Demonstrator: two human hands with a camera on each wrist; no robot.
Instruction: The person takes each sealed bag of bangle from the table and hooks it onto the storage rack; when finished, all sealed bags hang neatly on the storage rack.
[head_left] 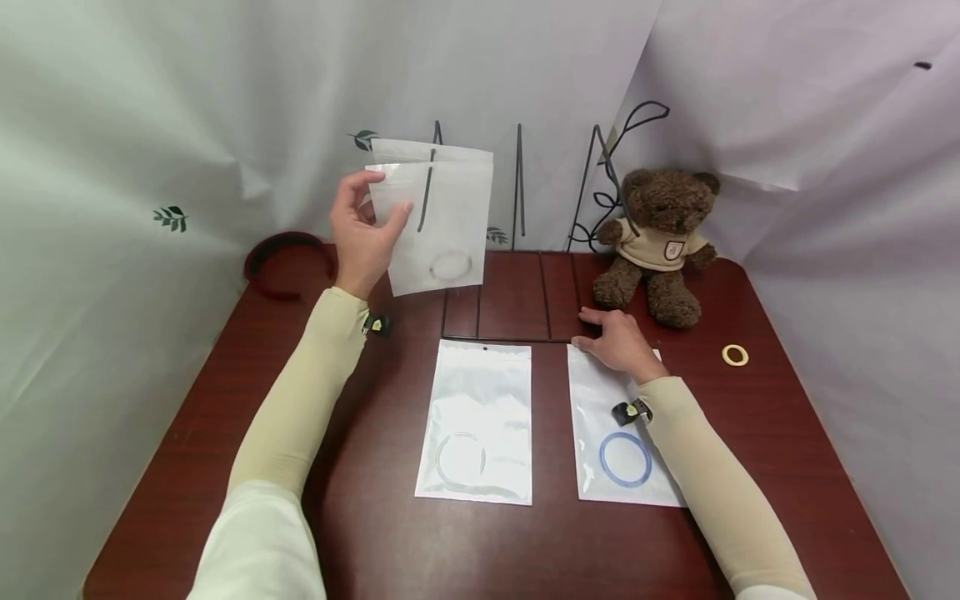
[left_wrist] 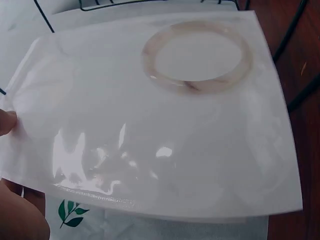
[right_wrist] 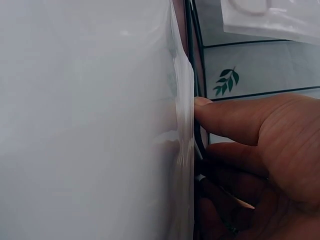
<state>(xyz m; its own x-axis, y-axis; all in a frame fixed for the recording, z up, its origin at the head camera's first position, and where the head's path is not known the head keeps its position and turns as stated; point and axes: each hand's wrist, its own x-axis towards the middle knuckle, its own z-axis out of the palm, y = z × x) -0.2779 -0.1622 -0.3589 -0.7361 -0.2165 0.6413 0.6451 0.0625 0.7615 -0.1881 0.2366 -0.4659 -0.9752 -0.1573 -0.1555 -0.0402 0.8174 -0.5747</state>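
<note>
Above dark red table (head_left: 375, 467), left hand (head_left: 362, 237) pinches glossy white plastic pouch (head_left: 435, 225) upright, pale pink bangle (head_left: 451, 265) inside near bottom. Right hand (head_left: 618, 337), fingers flat, presses second white pouch with blue ring (head_left: 618, 433) on table.

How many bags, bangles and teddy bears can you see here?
Bags: 3 (held up, middle of table, under right hand)
Bangles in bags: 3 (pale pink, clear, blue)
Teddy bears: 1
Total: 7
</note>
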